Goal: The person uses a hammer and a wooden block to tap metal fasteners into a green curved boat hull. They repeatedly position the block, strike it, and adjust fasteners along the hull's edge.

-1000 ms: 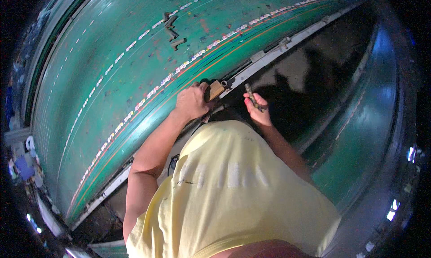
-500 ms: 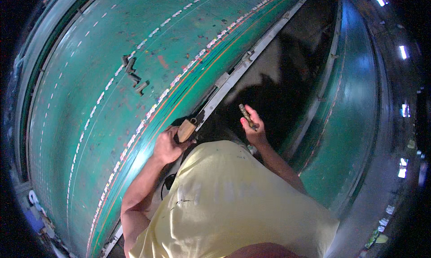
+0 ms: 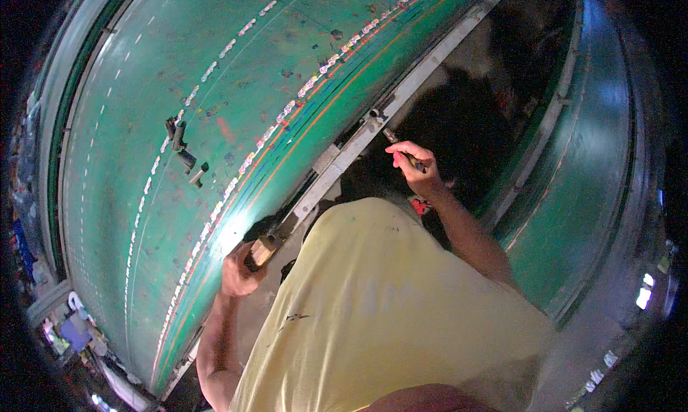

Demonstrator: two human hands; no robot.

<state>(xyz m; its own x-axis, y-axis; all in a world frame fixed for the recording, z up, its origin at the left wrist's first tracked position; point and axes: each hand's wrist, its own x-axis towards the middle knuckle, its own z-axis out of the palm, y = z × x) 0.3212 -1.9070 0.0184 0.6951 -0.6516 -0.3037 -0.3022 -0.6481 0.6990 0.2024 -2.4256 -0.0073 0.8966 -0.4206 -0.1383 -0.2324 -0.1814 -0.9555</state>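
My left hand [image 3: 240, 270] is closed around a pale wooden block [image 3: 263, 251] at the near edge of the long green table. A dark part lies along the block, and its kind is hidden. Farther right, my right hand [image 3: 421, 174] grips a slim, brass-coloured metal tool [image 3: 390, 135], whose tip points up and left at the pale metal rail [image 3: 408, 82] along the table edge. I cannot tell whether the tip touches the rail. My fingers cover most of the tool's body.
Several dark, short tube-like pieces [image 3: 188, 157] lie on the green table [image 3: 236, 89], near a dashed white line. Rows of white marks and orange lines run along it. Across a dark gap [image 3: 459, 118], a second green table [image 3: 559, 211] stands on the right.
My right hand has moved forward with the tool, closer to the rail. My left hand, still on the wooden block, sits lower and farther left in the picture. The whole view has shifted.
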